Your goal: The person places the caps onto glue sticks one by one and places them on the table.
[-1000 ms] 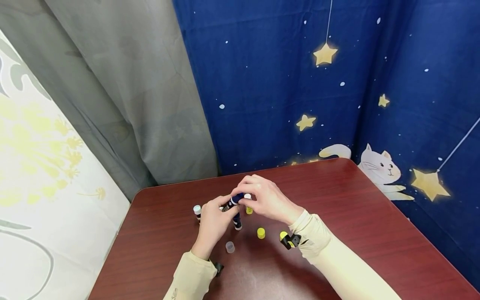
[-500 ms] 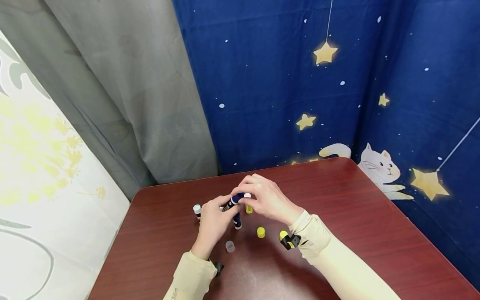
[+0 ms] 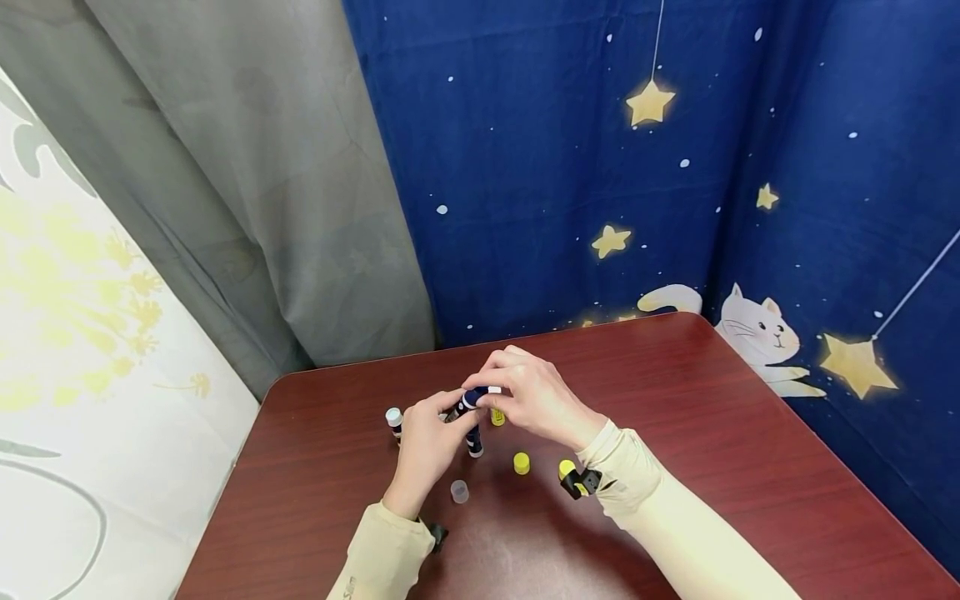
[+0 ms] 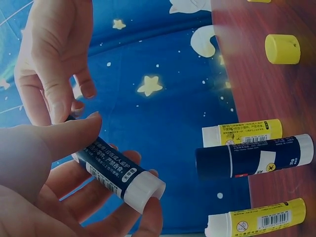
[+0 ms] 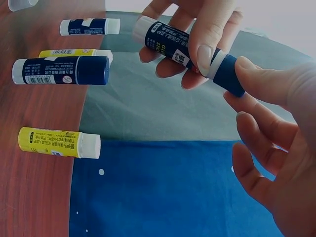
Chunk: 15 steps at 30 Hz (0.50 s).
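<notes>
Above the table, my left hand [image 3: 429, 437] grips a dark blue glue stick [image 4: 116, 170] by its labelled barrel, thumb along one side and fingers round the other. The stick is tilted, its white base pointing away from my right hand [image 3: 536, 396]. At the other end, the right thumb and index finger pinch the dark blue cap [image 5: 228, 75]. A white band shows between cap and label in the right wrist view. Below the hands stands another blue glue stick [image 5: 59, 70] with its cap on.
Two yellow glue sticks [image 5: 52, 142] with white tops and a blue one [image 5: 84, 26] with a white top stand nearby on the red-brown table [image 3: 322, 483]. Two yellow caps [image 3: 522, 464] and a translucent cap [image 3: 460, 492] lie nearer the front. Curtains [image 3: 555, 167] hang behind.
</notes>
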Each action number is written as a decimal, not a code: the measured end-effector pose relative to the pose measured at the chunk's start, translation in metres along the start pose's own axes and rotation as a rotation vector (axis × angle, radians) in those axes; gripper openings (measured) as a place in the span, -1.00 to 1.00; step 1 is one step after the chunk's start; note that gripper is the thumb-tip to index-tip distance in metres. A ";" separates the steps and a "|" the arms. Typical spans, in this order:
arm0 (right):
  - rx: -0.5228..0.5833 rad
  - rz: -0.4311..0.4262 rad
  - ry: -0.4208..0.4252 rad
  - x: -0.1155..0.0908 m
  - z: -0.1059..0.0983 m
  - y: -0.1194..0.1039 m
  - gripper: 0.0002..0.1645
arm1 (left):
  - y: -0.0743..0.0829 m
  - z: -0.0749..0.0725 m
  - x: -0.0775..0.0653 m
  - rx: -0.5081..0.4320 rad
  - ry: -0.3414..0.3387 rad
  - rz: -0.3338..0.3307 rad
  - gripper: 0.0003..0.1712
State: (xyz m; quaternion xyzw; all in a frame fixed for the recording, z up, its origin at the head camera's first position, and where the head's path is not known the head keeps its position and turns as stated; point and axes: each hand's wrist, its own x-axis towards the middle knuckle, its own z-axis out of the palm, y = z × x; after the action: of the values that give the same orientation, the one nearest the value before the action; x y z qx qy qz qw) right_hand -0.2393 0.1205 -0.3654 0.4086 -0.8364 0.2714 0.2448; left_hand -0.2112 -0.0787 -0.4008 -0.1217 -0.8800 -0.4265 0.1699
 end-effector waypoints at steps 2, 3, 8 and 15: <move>-0.004 0.001 0.002 0.000 0.000 0.000 -0.66 | 0.000 0.000 0.000 0.003 0.001 -0.001 -0.61; -0.006 0.001 0.002 -0.001 0.000 0.000 -0.66 | 0.000 0.001 0.000 0.007 0.002 -0.002 -0.61; -0.012 0.009 0.004 -0.001 0.001 0.000 -0.67 | 0.001 0.001 0.000 0.037 0.014 0.008 -0.62; -0.014 0.026 0.008 -0.002 0.003 -0.002 -0.69 | 0.002 0.001 -0.002 0.032 0.017 0.012 -0.62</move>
State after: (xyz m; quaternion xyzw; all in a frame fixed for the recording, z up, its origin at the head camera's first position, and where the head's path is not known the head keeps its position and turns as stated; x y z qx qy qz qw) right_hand -0.2370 0.1190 -0.3682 0.3950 -0.8425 0.2702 0.2473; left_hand -0.2089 -0.0768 -0.4003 -0.1205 -0.8846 -0.4122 0.1817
